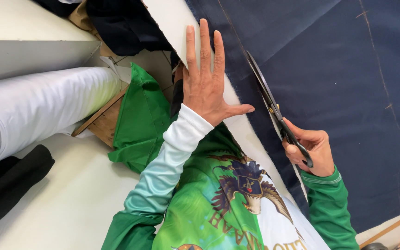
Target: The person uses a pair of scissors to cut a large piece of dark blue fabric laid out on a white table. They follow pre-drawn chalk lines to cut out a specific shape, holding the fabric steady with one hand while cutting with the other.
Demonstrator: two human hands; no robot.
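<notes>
On dark cloth (329, 92), left hand (204, 85) spread flat; right hand (311, 148) gripping black scissors (274, 109)

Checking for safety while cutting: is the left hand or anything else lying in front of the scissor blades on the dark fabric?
Nothing visible does. The left hand lies flat beside the scissors, off to one side; ahead of the blades there is only navy fabric.

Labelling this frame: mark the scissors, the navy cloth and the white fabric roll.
scissors (265, 95): head view, on the dark blades.
navy cloth (339, 92): head view, on its flat open middle.
white fabric roll (47, 106): head view, on its curved side.
</notes>
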